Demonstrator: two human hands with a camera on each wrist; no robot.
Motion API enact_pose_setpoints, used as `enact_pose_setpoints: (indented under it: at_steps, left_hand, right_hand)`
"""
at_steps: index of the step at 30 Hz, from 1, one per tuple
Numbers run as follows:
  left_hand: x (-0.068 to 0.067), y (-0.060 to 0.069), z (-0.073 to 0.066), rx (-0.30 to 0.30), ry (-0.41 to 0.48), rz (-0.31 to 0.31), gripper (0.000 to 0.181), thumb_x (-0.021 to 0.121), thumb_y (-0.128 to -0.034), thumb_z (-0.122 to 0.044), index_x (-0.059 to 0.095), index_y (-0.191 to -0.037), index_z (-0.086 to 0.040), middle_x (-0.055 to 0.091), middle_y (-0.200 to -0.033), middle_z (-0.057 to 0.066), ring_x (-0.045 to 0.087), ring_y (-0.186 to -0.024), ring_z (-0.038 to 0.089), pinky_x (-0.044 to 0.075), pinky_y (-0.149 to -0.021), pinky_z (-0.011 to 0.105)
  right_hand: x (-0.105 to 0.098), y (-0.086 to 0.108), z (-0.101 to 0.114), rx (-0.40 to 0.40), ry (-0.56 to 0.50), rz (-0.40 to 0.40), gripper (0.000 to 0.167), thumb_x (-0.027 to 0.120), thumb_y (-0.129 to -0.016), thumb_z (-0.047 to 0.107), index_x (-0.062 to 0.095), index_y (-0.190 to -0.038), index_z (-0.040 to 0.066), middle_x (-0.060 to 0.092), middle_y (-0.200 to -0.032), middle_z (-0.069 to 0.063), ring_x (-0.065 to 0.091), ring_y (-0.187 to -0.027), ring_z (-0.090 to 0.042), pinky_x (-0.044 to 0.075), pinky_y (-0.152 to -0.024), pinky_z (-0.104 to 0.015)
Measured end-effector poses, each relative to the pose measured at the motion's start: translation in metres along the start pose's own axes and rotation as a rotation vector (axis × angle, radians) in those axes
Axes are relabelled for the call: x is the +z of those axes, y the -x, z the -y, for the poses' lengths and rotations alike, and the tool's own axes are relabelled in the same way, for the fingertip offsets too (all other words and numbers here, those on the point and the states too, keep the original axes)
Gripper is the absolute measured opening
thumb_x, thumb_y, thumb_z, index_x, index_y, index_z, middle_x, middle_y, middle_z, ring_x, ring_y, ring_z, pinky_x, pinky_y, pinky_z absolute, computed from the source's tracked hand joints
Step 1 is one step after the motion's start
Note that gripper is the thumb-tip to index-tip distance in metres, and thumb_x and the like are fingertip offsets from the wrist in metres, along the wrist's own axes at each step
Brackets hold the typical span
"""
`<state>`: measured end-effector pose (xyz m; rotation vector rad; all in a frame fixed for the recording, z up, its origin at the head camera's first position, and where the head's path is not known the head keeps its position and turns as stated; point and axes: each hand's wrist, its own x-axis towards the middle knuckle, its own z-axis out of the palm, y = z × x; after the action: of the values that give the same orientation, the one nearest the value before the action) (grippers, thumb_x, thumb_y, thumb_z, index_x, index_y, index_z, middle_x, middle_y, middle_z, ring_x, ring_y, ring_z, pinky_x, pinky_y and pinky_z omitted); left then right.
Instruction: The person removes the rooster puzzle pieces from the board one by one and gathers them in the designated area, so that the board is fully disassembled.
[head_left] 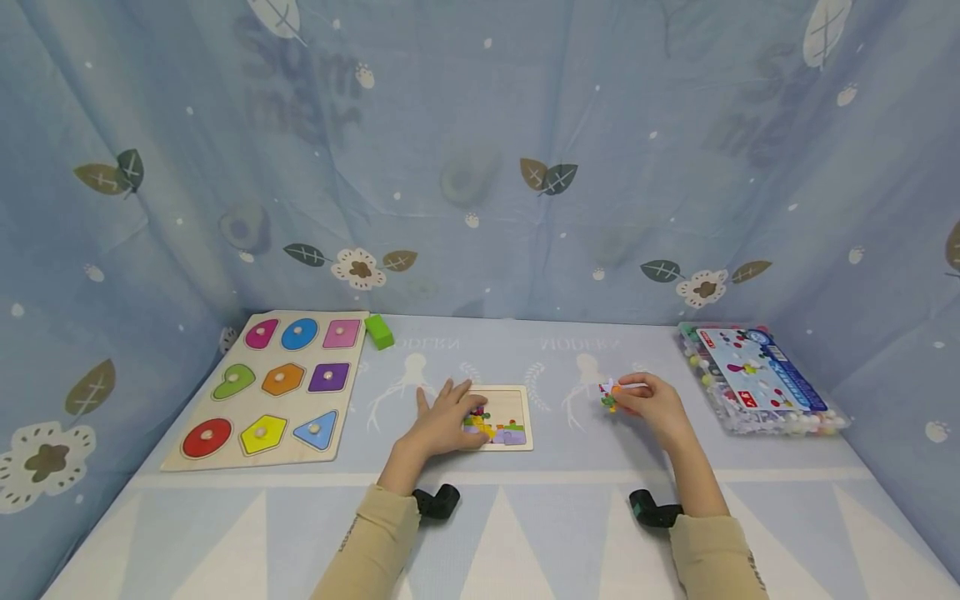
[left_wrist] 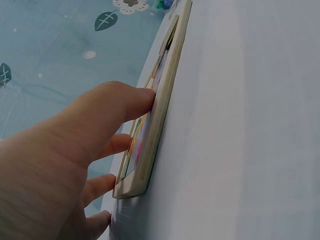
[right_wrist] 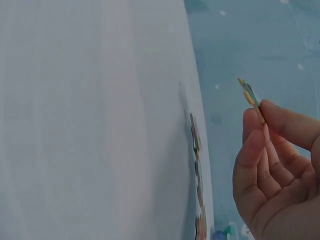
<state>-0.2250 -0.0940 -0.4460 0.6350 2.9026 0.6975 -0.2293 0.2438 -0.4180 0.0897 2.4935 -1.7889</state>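
A small wooden jigsaw board [head_left: 528,417] lies on the table, partly filled with colourful pieces. My left hand [head_left: 447,421] rests over its left side with fingers spread. In the left wrist view, the thumb [left_wrist: 145,100] touches the board's near rim, and the other fingers lie toward its left end. To the right of the board, my right hand [head_left: 660,408] pinches a thin puzzle piece [right_wrist: 250,95] between thumb and fingertips, above the table. Loose puzzle pieces [right_wrist: 198,170] lie flat on the table in the right wrist view, seen edge-on.
A shape peg board [head_left: 292,392] with knobbed pieces lies at the left, a green block [head_left: 379,332] by its far corner. A clear box of small colourful parts [head_left: 761,379] sits at the right. A patterned curtain [head_left: 480,167] hangs behind the table.
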Motion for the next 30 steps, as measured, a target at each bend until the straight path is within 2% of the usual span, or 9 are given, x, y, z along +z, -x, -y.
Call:
enact_pose_setpoints:
  at_steps: [7,13,18,23,30]
  left_hand:
    - [-0.001,0.001,0.000,0.015,0.014,-0.001,0.055,0.068,-0.0785,-0.041,0.054,-0.127,-0.018,0.031,-0.147,0.014,0.017,-0.137,0.042,-0.004,-0.097,0.072]
    - [-0.002,0.002,0.000,0.017,0.012,0.004,0.055,0.067,-0.0787,-0.041,0.054,-0.127,-0.018,0.031,-0.147,0.014,0.017,-0.137,0.042,-0.003,-0.097,0.072]
    - [-0.001,0.001,0.000,0.018,0.015,0.003,0.055,0.067,-0.0788,-0.041,0.053,-0.127,-0.018,0.030,-0.148,0.014,0.017,-0.137,0.042,-0.004,-0.097,0.072]
    - [-0.001,0.000,0.001,0.011,0.009,0.006,0.056,0.068,-0.0791,-0.042,0.053,-0.128,-0.019,0.029,-0.148,0.013,0.015,-0.137,0.041,-0.004,-0.098,0.072]
    - [-0.004,0.002,-0.002,0.011,-0.042,0.030,0.058,0.065,-0.0812,-0.044,0.050,-0.132,-0.019,0.028,-0.149,0.013,0.015,-0.138,0.041,-0.003,-0.098,0.072]
  right_hand:
    - [-0.021,0.004,-0.006,0.072,0.064,-0.015,0.045,0.068,-0.084,0.016,0.050,-0.117,-0.009,0.064,-0.082,0.002,0.063,-0.072,-0.006,0.052,-0.067,-0.023]
    - [-0.028,0.005,-0.010,0.140,0.053,-0.024,0.034,0.070,-0.081,0.008,0.056,-0.105,-0.010,0.061,-0.074,0.001,0.060,-0.066,-0.006,0.051,-0.061,-0.021]
    - [-0.027,0.004,-0.012,0.196,0.160,-0.047,0.032,0.066,-0.082,0.005,0.056,-0.109,-0.010,0.062,-0.075,0.002,0.057,-0.065,-0.005,0.049,-0.059,-0.021]
    - [-0.025,0.006,-0.012,0.197,0.272,-0.071,0.032,0.068,-0.082,0.007,0.058,-0.108,-0.008,0.060,-0.075,-0.001,0.054,-0.062,-0.008,0.048,-0.056,-0.023]
    - [-0.025,0.005,-0.013,0.206,0.341,-0.101,0.033,0.069,-0.080,0.009,0.058,-0.107,-0.007,0.053,-0.077,-0.005,0.053,-0.061,-0.010,0.046,-0.056,-0.024]
